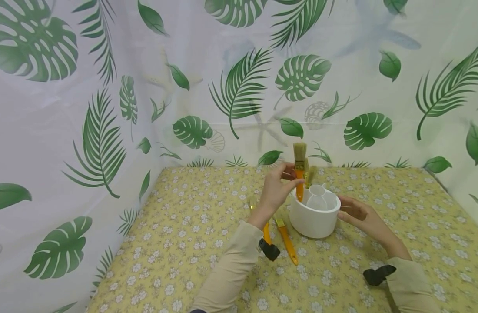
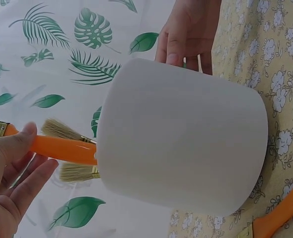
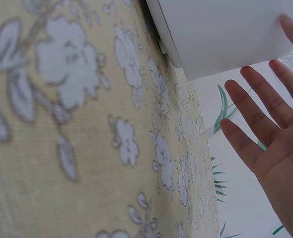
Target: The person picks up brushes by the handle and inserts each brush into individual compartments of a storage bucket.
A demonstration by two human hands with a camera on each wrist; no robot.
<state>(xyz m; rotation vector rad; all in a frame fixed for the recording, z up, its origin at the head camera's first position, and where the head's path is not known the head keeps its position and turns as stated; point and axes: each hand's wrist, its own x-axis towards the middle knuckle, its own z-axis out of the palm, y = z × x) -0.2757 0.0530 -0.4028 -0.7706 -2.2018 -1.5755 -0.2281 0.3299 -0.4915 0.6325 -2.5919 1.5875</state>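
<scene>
My left hand [image 1: 277, 188] pinches a paintbrush [image 1: 299, 167] by its orange handle, bristles up, at the left rim of a white round container [image 1: 314, 219]. In the left wrist view the handle's lower end [image 2: 69, 148] meets the container's rim. Two more brushes' bristles [image 2: 76, 172] show behind that rim. A clear, funnel-like piece [image 1: 317, 196] stands inside the container. On the container's right side, my right hand [image 1: 358, 215] rests its fingertips, the fingers fairly straight in the right wrist view.
Two orange-handled paintbrushes lie on the flowered tablecloth left of the container; one [image 1: 287, 243] shows whole, the other [image 1: 267, 234] is partly behind my left wrist. A leaf-printed curtain [image 1: 231, 87] hangs behind the table and along its left side.
</scene>
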